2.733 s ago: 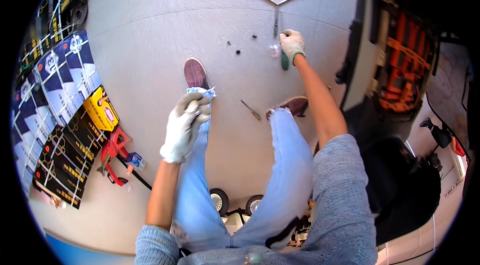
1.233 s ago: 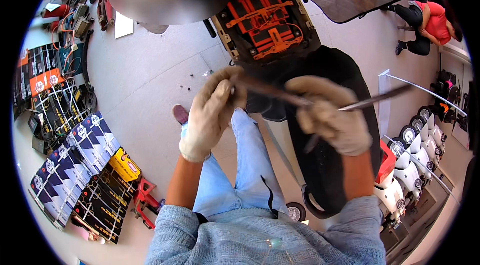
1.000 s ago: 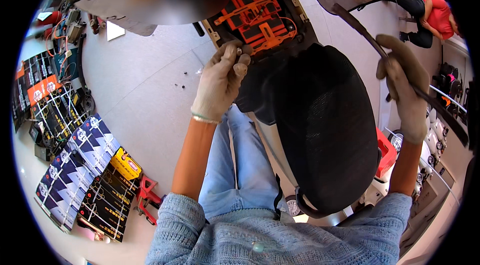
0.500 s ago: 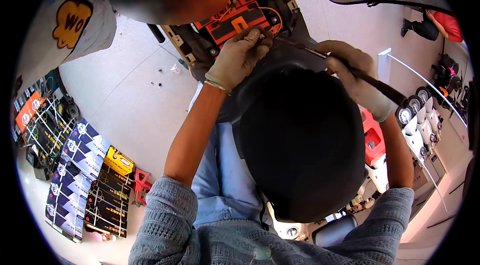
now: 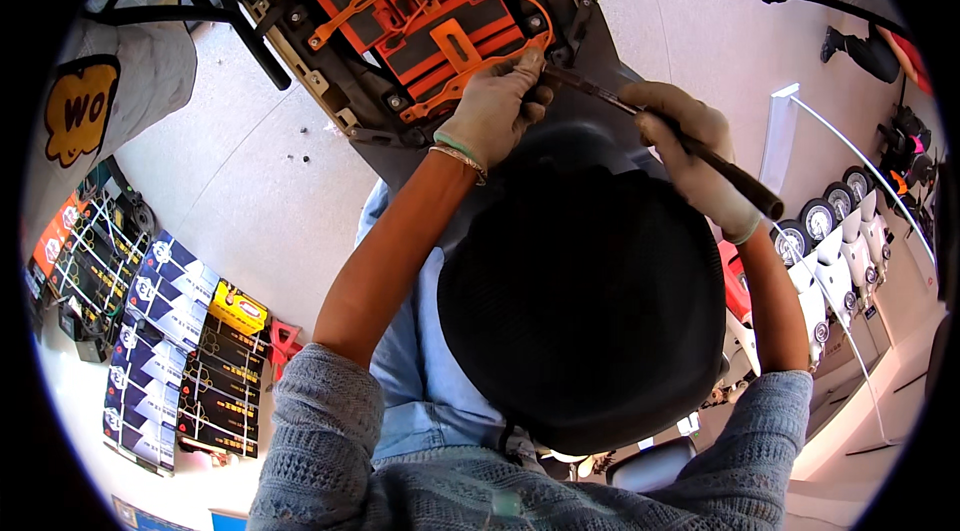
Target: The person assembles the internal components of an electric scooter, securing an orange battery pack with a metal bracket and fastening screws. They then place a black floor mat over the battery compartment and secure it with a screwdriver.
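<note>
My left hand [image 5: 497, 111], in a pale work glove, is closed with thumb and fingers pinched together beside the tip of a long-handled wrench [image 5: 603, 95]. Whatever sits between those fingertips is too small to make out. My right hand [image 5: 695, 146], also gloved, is wrapped round the wrench's shaft, and its dark handle end sticks out past the palm. Just beyond my left fingertips lie orange-and-black batteries [image 5: 400, 49] in an open frame compartment. An orange bracket [image 5: 462, 48] crosses them, and an orange cable [image 5: 541, 11] curves along their right side.
A large black rounded seat [image 5: 585, 301] lies between my forearms. Stacked battery boxes [image 5: 150, 361] and a yellow box [image 5: 238, 308] stand on the floor at left. Several white scooters [image 5: 835, 271] line the right. Small dark pieces [image 5: 305, 158] lie on the floor; another person's leg [image 5: 855, 53] shows far right.
The view has shifted, so more of the battery compartment shows. My left fingers have come closer to the wrench's tip. My right hand still grips the wrench.
</note>
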The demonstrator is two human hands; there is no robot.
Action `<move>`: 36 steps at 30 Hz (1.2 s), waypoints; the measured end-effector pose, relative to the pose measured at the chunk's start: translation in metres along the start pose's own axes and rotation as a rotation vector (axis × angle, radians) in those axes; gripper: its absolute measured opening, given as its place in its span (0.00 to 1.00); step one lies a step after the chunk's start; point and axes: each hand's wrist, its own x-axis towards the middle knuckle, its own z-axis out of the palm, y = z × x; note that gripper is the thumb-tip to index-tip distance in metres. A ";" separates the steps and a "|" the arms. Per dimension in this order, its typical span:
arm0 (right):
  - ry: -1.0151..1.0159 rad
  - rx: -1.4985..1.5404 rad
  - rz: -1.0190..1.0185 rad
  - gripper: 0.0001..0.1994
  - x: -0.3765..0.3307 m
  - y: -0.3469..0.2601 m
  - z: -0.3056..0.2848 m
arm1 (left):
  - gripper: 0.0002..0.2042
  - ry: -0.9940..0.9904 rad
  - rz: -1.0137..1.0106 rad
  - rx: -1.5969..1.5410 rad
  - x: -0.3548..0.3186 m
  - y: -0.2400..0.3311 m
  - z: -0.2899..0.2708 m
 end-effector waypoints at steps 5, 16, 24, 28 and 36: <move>-0.021 -0.203 -0.108 0.09 0.005 0.026 0.000 | 0.14 -0.121 -0.101 -0.034 0.025 -0.012 -0.007; 0.048 -0.187 0.023 0.08 0.028 0.065 0.024 | 0.12 0.122 -0.013 0.141 0.089 -0.036 0.006; 0.152 -0.019 0.224 0.08 0.045 0.099 0.043 | 0.12 0.097 0.024 0.032 0.089 -0.039 0.006; 0.122 0.010 0.310 0.09 0.052 0.093 0.042 | 0.13 0.095 0.007 0.039 0.091 -0.040 0.003; 0.139 0.068 0.524 0.10 0.071 0.074 0.046 | 0.12 0.066 0.018 0.065 0.093 -0.036 0.001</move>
